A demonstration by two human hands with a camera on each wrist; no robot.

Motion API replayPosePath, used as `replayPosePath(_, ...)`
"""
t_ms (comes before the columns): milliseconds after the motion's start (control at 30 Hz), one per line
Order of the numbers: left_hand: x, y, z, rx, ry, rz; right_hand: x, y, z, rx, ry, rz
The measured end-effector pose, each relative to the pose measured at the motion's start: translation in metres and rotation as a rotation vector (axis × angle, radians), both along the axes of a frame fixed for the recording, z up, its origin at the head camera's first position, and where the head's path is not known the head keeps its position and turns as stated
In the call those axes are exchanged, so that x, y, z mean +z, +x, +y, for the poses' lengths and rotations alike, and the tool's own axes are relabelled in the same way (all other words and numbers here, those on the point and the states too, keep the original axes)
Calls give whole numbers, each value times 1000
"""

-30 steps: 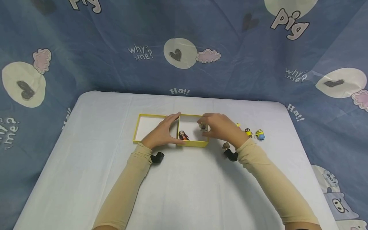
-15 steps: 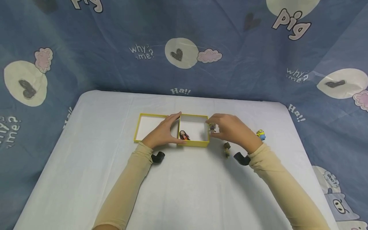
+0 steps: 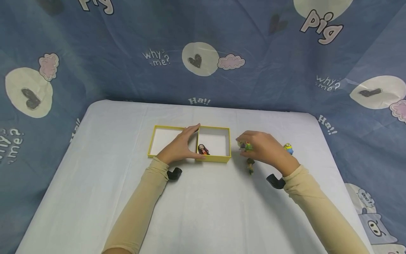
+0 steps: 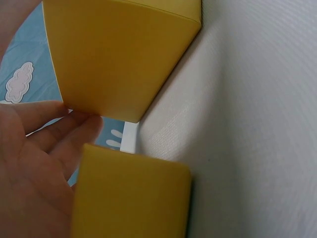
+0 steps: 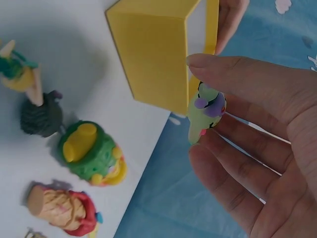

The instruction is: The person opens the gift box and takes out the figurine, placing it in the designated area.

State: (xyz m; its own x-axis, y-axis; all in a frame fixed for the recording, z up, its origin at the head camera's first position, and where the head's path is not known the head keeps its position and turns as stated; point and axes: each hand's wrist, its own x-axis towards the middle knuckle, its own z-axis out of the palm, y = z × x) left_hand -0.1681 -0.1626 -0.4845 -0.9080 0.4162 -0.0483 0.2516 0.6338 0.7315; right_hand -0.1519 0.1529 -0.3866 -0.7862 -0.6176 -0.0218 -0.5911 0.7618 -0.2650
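Observation:
My left hand [image 3: 180,144] spans the right-hand yellow box [image 3: 214,159], thumb at its front wall and fingertips at the back. In the left wrist view, those fingertips touch an edge of a yellow box [image 4: 124,54]. Inside this box lies a figurine with long dark hair [image 3: 203,149]. To the right of the box, my right hand [image 3: 266,150] pinches a small pale green and purple figurine [image 5: 208,106] between thumb and fingertips. Beneath this hand, a green figurine [image 5: 91,148] with yellow parts lies on the white table; the palm hides part of the area.
A second shallow yellow box [image 3: 149,143] adjoins the first on its left. A brown and green figurine [image 3: 250,165] lies in front of my right hand, and a yellow and blue figurine [image 3: 288,147] lies beyond it. A red and tan figurine [image 5: 64,210] shows in the right wrist view.
My right hand has moved out of the right-hand box and rightward over the table, carrying the small figurine with it. My left hand and both boxes stay in place.

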Motion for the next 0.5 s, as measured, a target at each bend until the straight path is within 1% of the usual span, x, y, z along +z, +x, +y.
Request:
replayPosePath(300,0,0,1,-2,-8,4,-9,7,18,-3,4,32)
replayPosePath(500,-2,-1,0,-5,-9,5,-15,13,31,-28,11,5)
